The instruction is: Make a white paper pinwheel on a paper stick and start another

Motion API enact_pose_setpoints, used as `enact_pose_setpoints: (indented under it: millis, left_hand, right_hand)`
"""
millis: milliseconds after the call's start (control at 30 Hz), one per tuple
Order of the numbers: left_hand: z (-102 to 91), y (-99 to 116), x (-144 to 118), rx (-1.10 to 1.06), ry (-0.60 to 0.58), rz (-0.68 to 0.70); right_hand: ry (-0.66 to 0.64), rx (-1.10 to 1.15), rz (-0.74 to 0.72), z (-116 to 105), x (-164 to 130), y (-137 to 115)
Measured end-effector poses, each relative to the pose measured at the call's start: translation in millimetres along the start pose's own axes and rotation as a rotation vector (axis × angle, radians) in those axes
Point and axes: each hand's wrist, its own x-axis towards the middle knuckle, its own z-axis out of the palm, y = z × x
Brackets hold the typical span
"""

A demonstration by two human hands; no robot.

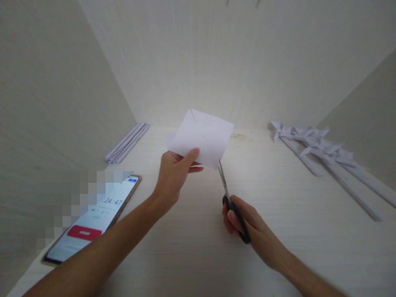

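Note:
My left hand [173, 173] pinches a folded white paper [202, 138] by its lower left edge and holds it up above the pale wooden surface [198, 231]. A short slit shows near the paper's top edge. My right hand [243, 218] grips black-handled scissors [230, 204]. Their blades point up and away, and the tips touch the paper's lower right corner. The blades look nearly closed.
A phone [93, 218] with a lit timer screen lies at the left, partly blurred. Rolled paper sticks [126, 142] rest against the left wall. Several paper pinwheel-like pieces on long paper stems [324, 154] lie at the right. Pale walls enclose three sides.

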Motion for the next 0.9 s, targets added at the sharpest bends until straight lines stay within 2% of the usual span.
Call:
enact_pose_setpoints:
  millis: [900]
  left_hand:
    - [3.1,1.8,-4.3,0.022,-0.059,-0.072]
  right_hand:
    - [-0.018,-0.014,0.008,0.8,0.3,-0.5]
